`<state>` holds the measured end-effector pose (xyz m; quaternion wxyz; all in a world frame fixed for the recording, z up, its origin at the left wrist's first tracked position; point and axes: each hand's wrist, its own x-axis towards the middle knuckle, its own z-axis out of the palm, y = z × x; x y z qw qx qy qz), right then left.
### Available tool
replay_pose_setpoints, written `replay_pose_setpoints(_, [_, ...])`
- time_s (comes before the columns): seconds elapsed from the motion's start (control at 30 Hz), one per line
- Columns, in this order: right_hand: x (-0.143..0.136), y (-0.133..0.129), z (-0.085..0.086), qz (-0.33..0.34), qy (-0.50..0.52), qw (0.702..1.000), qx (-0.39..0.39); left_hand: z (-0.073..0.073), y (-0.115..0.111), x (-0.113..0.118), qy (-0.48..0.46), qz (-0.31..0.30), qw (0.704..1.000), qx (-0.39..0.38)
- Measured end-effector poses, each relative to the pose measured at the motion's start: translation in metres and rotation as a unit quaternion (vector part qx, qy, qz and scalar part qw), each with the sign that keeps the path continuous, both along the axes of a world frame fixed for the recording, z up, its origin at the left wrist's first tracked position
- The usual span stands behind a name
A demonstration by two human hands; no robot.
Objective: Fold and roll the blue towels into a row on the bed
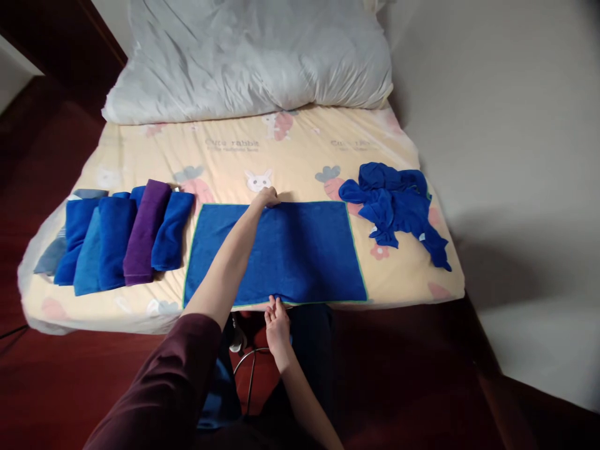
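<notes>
A blue towel (309,250) with a thin green border lies spread out at the bed's near edge. My left hand (268,197) reaches across it, fingers closed on the middle of its far edge. At the middle of the near edge, my right hand (278,325) pinches the border, its fingertips on the cloth and its thumb partly hidden. Between my hands the cloth shows a soft shaded ridge.
Several rolled or folded towels, one a purple towel (146,234), lie in a row at left. A crumpled blue cloth pile (394,203) lies at right. Behind are a grey-white quilt (262,62) and patterned sheet (300,159); a wall (515,156) borders the right.
</notes>
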<state>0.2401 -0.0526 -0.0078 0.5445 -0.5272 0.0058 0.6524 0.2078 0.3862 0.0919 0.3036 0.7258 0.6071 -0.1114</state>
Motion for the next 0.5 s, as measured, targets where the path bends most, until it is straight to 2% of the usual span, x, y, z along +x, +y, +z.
replay_pose_setpoints(0.1, [0.001,0.001,0.001,-0.002,0.011,1.000,-0.009,0.006,0.003,0.000,-0.006,0.023,0.999,-0.048])
replay_pose_setpoints(0.23, [0.003,0.002,0.002,-0.013,0.023,0.999,-0.020,0.010,0.007,0.002,-0.017,0.019,0.998,-0.065])
replay_pose_setpoints(0.4, [0.003,0.001,0.003,-0.026,0.035,0.999,-0.031,0.008,0.011,0.005,-0.025,0.018,0.998,-0.054])
replay_pose_setpoints(0.5, [0.004,0.003,0.003,-0.032,0.049,0.998,-0.029,0.009,0.012,0.007,-0.029,0.045,0.998,-0.033])
